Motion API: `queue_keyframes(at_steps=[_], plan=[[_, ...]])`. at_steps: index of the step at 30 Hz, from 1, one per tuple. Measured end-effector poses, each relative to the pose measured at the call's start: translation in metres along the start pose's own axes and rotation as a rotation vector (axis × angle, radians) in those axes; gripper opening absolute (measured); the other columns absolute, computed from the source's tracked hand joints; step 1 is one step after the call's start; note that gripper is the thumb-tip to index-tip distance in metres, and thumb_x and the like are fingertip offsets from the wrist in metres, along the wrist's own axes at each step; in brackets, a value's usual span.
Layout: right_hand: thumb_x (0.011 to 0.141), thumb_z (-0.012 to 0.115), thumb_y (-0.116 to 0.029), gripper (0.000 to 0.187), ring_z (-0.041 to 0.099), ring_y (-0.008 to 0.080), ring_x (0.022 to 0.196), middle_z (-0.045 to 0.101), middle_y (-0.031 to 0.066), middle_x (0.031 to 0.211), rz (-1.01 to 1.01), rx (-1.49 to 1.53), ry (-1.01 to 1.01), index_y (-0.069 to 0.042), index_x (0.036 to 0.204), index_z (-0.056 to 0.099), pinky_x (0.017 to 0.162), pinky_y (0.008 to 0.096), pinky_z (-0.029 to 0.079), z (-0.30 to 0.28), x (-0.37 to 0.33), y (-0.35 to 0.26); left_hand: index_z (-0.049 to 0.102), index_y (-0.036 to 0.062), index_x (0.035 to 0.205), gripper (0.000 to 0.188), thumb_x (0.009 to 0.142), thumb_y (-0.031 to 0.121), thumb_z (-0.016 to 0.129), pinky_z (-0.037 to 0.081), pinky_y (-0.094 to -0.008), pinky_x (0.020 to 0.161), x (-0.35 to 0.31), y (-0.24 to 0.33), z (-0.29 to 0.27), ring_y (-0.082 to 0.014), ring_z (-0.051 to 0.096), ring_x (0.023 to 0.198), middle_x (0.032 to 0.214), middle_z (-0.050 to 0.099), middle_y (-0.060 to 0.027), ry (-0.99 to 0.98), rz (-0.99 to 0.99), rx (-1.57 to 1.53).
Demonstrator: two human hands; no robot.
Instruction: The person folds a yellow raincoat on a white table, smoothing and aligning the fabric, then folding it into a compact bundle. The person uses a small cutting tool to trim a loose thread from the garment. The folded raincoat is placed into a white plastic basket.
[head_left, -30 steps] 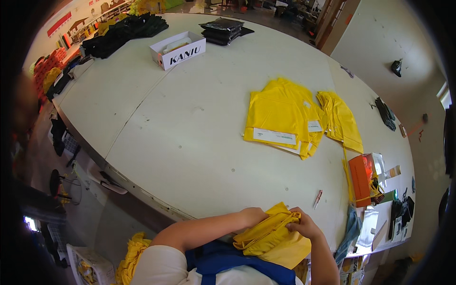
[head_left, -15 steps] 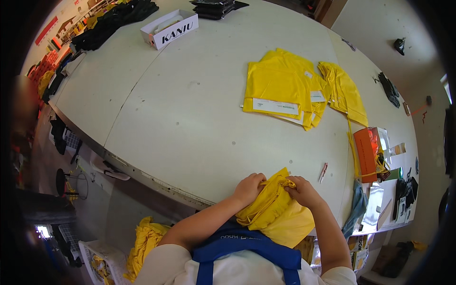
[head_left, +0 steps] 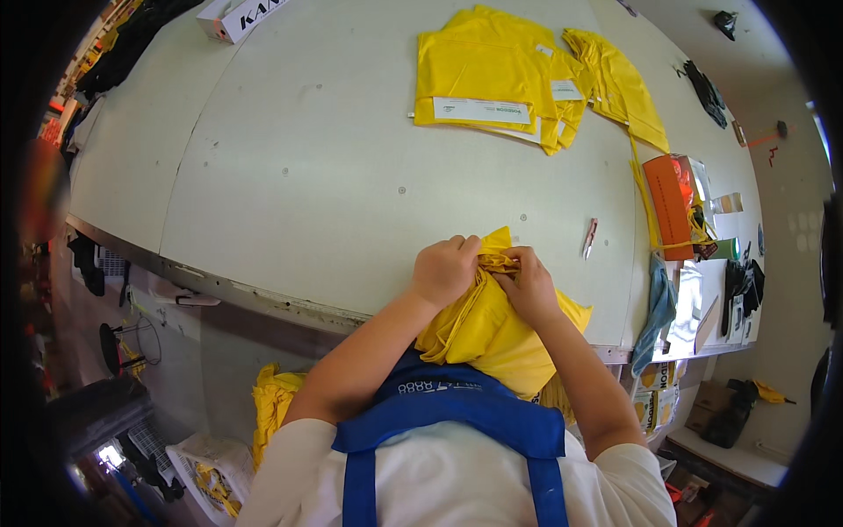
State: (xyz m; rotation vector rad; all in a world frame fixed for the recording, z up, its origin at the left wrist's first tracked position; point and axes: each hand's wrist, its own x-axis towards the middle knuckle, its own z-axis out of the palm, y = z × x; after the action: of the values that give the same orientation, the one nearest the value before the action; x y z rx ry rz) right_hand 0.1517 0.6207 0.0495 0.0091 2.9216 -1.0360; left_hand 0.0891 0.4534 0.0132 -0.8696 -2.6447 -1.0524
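At the table's near edge I hold a thin yellow garment [head_left: 496, 329] in both hands, its body hanging loosely over the edge against my blue apron [head_left: 448, 422]. My left hand [head_left: 446, 270] is closed, fingers pinching the bunched upper edge. Just to the right, my right hand [head_left: 529, 285] is closed too, with thumb and fingers gripping the same gathered folds. A small flap of the cloth pokes up between the hands. Farther off on the table lie flat yellow packs [head_left: 483, 66] with white labels, beside another yellow garment [head_left: 619, 88].
The pale table [head_left: 290, 220] spreads out ahead. On its right are a red-and-white cutter or pen [head_left: 590, 238], an orange box [head_left: 669, 206] and a blue-grey cloth [head_left: 654, 307]. A white box [head_left: 235, 19] stands far left. Below the table are yellow cloth [head_left: 274, 408] and a white basket [head_left: 211, 470].
My hands have come closer together on the garment's bunched edge, and the folds there are gathered more tightly. The whole view has shifted, so the table things appear higher and slightly left.
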Motion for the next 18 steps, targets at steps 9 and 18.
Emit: queue_keyframes(at_steps=[9, 18], plan=[[0.075, 0.07, -0.013, 0.042, 0.059, 0.0317, 0.088, 0.055, 0.0154, 0.106, 0.197, -0.087, 0.047, -0.004, 0.104, 0.041, 0.073, 0.0399, 0.047, 0.019, 0.021, 0.018, 0.055, 0.0087, 0.08, 0.008, 0.074, 0.006, 0.06, 0.049, -0.0348, 0.05, 0.002, 0.012, 0.001, -0.0251, 0.058, 0.059, 0.071, 0.056, -0.0069, -0.001, 0.084, -0.08], [0.072, 0.07, -0.009, 0.041, 0.059, 0.028, 0.078, 0.059, 0.0105, 0.081, 0.479, 0.154, 0.122, -0.004, 0.102, 0.043, 0.081, 0.0409, 0.044, 0.034, 0.026, 0.025, 0.057, 0.0065, 0.094, 0.013, 0.082, 0.008, 0.055, 0.051, -0.0368, 0.061, -0.038, -0.029, -0.006, -0.0264, 0.061, 0.072, 0.084, 0.06, -0.0119, -0.265, -0.301, -0.112]])
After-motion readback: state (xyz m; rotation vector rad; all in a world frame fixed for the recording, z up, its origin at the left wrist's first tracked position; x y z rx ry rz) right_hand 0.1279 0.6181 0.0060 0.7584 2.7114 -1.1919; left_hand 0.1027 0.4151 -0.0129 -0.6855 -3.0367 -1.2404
